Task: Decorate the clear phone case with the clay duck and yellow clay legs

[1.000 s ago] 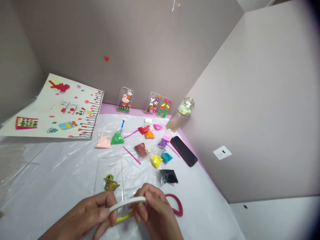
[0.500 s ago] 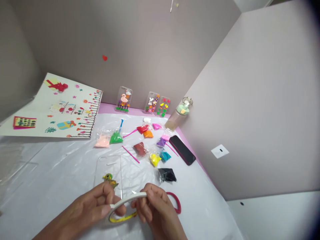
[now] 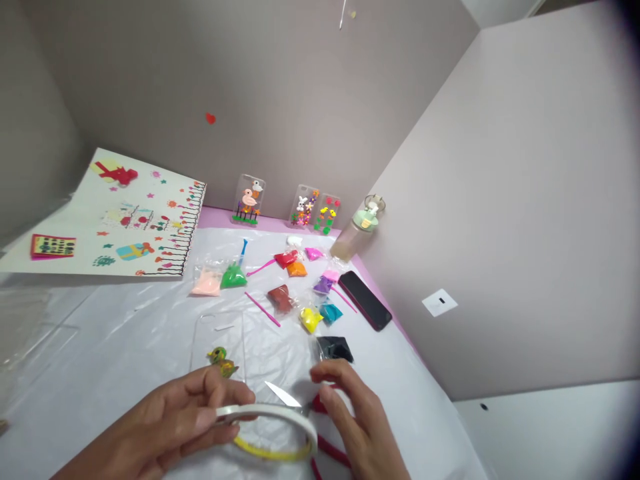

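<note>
My left hand (image 3: 193, 417) is closed on the edge of a roll of narrow white tape (image 3: 270, 410), whose inner ring is yellow. To the right, my right hand (image 3: 357, 420) is off the roll, its thumb and fingers apart. Beneath that hand lie scissors (image 3: 284, 395) with red handles, partly hidden by the hand and the roll. Just beyond my left hand, a clear phone case (image 3: 243, 340) lies flat with a green and brown clay duck (image 3: 223, 363) on it. The left hand covers the case's near end.
Several bags of coloured clay, such as the yellow bag (image 3: 311, 320) and black bag (image 3: 336, 349), lie beyond my hands with pink tools (image 3: 263, 309). A phone (image 3: 365, 300) and a bottle (image 3: 357, 230) are at the right. Decorated cases (image 3: 249, 200) lean against the wall; a decorated sheet (image 3: 150, 233) is left.
My right hand has let go of the tape roll and moved right, over the scissors. The roll has turned and shifted right, still in my left hand. More of the scissors' blade shows.
</note>
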The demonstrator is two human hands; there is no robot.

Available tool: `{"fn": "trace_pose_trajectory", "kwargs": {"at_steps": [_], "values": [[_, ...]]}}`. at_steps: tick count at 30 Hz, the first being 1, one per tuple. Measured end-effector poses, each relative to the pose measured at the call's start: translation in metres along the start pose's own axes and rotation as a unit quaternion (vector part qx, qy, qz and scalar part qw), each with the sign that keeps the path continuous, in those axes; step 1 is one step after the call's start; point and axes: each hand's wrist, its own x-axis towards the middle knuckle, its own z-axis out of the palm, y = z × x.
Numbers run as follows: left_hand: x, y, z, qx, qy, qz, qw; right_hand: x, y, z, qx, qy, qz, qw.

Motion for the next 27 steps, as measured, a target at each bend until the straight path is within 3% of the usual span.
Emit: {"fn": "trace_pose_trajectory", "kwargs": {"at_steps": [2,5,8,11,15,18,22,27], "values": [[0.002,-0.001,-0.002,0.007,0.012,0.006,1.000,-0.014,0.012,-0.018,-0.168,-0.027,-0.042,0.985],[0.005,-0.005,-0.004,0.004,0.019,0.014,1.000,-0.031,0.030,-0.029,-0.336,-0.093,-0.077,0.934],[0.007,-0.009,-0.003,-0.002,0.018,0.009,1.000,-0.035,0.040,-0.019,-0.426,-0.112,-0.090,0.893],[0.006,-0.011,0.001,0.004,0.009,-0.004,1.000,-0.030,0.042,-0.006,-0.465,-0.103,-0.099,0.874],[0.003,-0.010,0.005,0.035,-0.008,-0.026,0.999,-0.022,0.035,-0.002,-0.451,-0.130,-0.090,0.878],[0.002,-0.006,0.006,0.063,-0.006,-0.021,0.998,-0.016,0.020,-0.010,-0.429,-0.186,-0.027,0.884],[0.003,-0.002,0.002,0.100,-0.042,-0.020,0.994,-0.010,-0.007,-0.035,-0.338,-0.245,0.047,0.907],[0.003,-0.005,-0.007,0.131,-0.142,-0.030,0.981,-0.010,-0.027,-0.070,-0.230,-0.217,0.013,0.948]]}}
